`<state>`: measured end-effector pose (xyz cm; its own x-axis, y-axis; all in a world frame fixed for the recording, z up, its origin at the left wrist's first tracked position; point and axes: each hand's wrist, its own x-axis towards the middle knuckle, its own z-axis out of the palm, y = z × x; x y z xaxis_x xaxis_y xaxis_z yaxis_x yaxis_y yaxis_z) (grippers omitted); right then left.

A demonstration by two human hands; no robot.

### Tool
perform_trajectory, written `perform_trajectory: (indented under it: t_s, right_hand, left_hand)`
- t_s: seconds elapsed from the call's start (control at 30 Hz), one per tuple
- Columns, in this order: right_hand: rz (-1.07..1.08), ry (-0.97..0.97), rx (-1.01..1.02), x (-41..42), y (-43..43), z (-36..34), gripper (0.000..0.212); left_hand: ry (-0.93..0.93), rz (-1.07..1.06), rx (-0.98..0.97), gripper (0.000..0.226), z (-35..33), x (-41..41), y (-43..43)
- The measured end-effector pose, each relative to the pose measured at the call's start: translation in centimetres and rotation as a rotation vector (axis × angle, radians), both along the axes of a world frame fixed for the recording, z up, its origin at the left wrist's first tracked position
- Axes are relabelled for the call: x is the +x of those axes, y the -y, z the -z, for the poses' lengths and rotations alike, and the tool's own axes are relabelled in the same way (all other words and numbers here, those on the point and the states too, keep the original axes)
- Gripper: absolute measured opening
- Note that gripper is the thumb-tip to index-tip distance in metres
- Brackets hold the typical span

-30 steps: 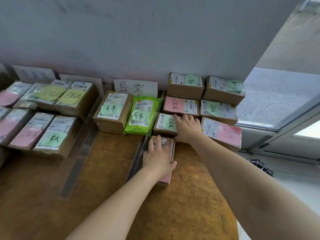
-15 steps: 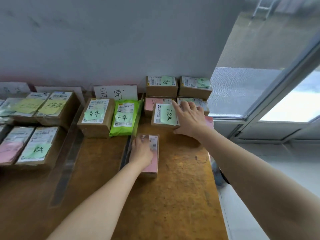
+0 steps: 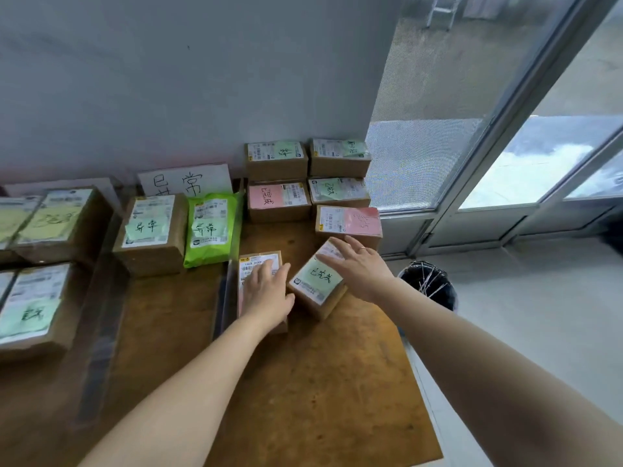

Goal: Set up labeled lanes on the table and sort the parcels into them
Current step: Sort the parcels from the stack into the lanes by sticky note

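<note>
My left hand (image 3: 266,291) lies flat with straight fingers on a small cardboard parcel (image 3: 258,262) beside a clear lane divider (image 3: 222,298). My right hand (image 3: 357,264) has its fingers spread on the far edge of a cardboard parcel with a green note (image 3: 317,281), which sits turned at an angle just right of the first. Behind them in the right lane stand several more boxes with green and pink notes, among them a pink-labelled box (image 3: 349,222). A white lane sign (image 3: 185,180) leans on the wall.
The middle lane holds a brown box (image 3: 151,234) and a green mailer bag (image 3: 210,227). More labelled boxes (image 3: 33,308) fill the left lanes. The wooden table (image 3: 303,399) ends at the right, above a dark waste bin (image 3: 428,284) on the floor. Glass doors stand at right.
My right hand has dragged the green-note parcel back from the row toward me and turned it at an angle. My left hand stayed on its parcel. My view swung right.
</note>
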<state>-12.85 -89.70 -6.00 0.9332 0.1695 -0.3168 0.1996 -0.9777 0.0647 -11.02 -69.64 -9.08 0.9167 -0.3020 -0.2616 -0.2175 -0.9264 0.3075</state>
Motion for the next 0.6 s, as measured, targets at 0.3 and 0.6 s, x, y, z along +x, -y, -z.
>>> perform_trajectory:
  t_s: [0.3, 0.6]
  right_hand:
    - [0.306, -0.166, 0.265, 0.9, -4.3, 1.0, 0.049]
    - [0.446, -0.072, 0.307, -1.0, -4.0, 1.7, 0.072]
  left_hand:
    - [0.032, 0.029, 0.092, 0.069, -0.1, 0.5, 0.2]
    - [-0.011, -0.145, 0.063, 0.085, -0.1, -0.5, -0.1]
